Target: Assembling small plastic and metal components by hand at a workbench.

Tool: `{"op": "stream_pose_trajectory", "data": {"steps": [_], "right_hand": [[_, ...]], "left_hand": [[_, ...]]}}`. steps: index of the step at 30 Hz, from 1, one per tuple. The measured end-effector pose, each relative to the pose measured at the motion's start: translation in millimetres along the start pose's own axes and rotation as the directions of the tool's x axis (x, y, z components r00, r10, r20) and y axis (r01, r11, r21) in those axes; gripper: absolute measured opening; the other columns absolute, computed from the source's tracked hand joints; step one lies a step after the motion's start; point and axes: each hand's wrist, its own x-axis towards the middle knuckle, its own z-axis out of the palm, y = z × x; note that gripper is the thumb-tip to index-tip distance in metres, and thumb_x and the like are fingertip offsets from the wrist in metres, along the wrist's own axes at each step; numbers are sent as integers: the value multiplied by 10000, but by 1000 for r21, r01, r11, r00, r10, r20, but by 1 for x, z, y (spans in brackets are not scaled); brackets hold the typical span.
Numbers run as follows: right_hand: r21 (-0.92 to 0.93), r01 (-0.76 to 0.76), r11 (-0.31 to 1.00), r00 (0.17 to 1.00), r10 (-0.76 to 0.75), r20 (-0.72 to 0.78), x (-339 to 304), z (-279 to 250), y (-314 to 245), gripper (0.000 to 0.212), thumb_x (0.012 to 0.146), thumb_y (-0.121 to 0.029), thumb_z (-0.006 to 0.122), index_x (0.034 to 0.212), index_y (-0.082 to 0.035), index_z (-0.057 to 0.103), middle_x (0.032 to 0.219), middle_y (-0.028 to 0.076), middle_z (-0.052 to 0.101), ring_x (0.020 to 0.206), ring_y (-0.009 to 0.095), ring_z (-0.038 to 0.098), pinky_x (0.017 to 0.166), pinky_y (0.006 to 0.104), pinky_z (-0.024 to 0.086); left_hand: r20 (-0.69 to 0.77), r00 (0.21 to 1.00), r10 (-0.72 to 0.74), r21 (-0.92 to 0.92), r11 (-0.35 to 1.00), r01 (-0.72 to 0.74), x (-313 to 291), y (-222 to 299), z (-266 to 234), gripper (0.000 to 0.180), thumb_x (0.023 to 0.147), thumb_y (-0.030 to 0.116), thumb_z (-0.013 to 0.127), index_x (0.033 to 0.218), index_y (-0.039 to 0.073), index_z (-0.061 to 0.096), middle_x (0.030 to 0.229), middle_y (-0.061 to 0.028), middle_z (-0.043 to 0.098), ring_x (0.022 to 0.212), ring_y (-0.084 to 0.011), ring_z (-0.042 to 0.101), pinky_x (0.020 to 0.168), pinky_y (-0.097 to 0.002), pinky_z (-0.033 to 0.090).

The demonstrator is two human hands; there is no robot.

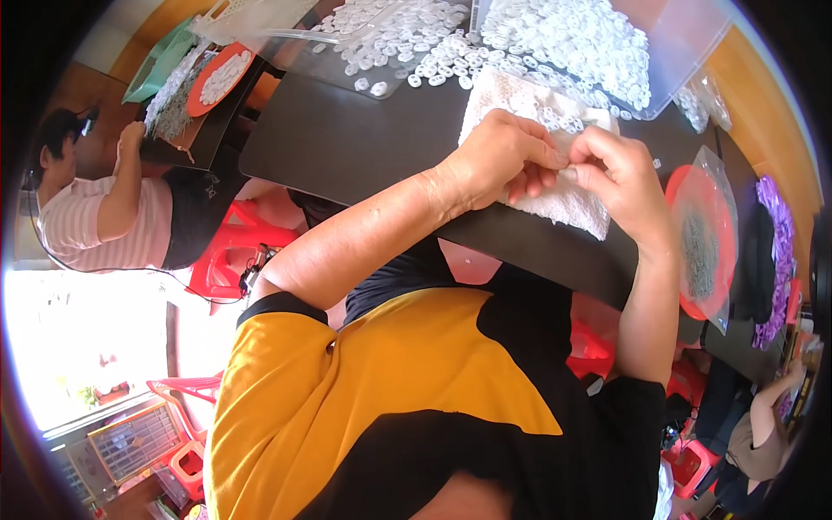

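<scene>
White, glossy and small, the oval pieces (446, 62) have darker spots at their centres that look like openings; the finer outline is too small to read. Most lie heaped in a clear plastic bin (680, 48) at the far side of the dark table (364, 130), with others spilled loose just beside it. A further scatter rests on a folded white cloth (563, 211), textured like towelling, directly beyond the fingers. Left hand (520, 160) and right hand (617, 173) meet above this cloth, fingertips nearly touching — both pinched closed, thumb toward index finger. Something tiny and pale may sit between the tips; cannot tell whether it is one of the pieces. Right of the hands: red plate (675, 201) of thin grey items, partly covered by a clear bag (726, 208).
</scene>
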Motion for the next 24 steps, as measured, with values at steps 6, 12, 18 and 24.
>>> {"op": "stream_pose_trajectory", "data": {"steps": [6,12,18,24], "right_hand": [[111,-66,992,997,60,57,1,4,5,103,783,17,653,830,10,561,737,42,590,678,95,524,603,254,434],[237,-15,972,991,46,-123,7,17,0,86,806,22,672,857,11,603,762,3,614,707,74,551,633,228,449],[373,-163,914,974,210,-88,7,23,13,46,857,-27,653,880,0,623,816,-6,632,731,61,568,656,214,450],[472,-331,817,917,396,-43,11,29,27,64,873,-45,597,918,-17,634,803,3,628,714,69,581,628,207,413]], "left_hand": [[72,997,-35,-38,999,38,-4,3,-5,151,836,120,626,828,-30,651,668,-102,599,507,-150,541,427,-262,392],[-17,1000,-23,-230,973,18,-4,0,-9,146,833,110,621,835,-35,643,688,-102,601,507,-151,543,417,-266,390],[-154,966,210,187,966,-180,-6,8,-18,111,813,116,660,812,7,681,663,-42,618,557,-91,554,484,-242,430],[-36,830,556,789,525,-318,40,3,-66,153,772,113,689,861,-11,680,755,-75,645,698,-147,614,643,-291,497]]}}
